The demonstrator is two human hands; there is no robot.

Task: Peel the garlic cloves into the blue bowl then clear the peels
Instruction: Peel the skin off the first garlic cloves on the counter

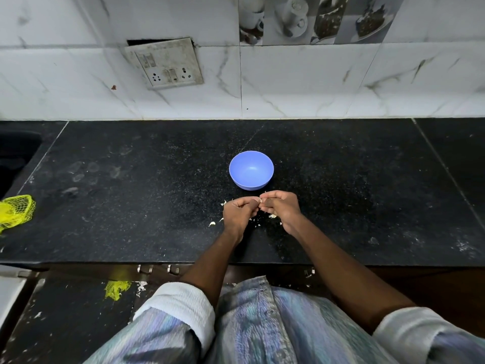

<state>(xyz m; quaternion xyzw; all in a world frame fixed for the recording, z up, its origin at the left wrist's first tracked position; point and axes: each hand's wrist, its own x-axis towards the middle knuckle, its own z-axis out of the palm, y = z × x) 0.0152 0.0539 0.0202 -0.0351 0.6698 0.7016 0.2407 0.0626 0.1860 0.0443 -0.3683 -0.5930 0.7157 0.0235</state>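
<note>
I find the blue bowl [251, 170] empty on the table [131, 179] — nothing peeled into it yet. Left hand [239, 210] and right hand [282, 206] pinch one garlic clove [260, 200] just before it; peels [212, 223] lie uncleared.

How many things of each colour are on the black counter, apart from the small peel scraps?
Blue: 1, the blue bowl
Yellow: 1, the mesh bag
Whitish: 1, the garlic clove pinched between left hand and right hand
Total: 3
</note>
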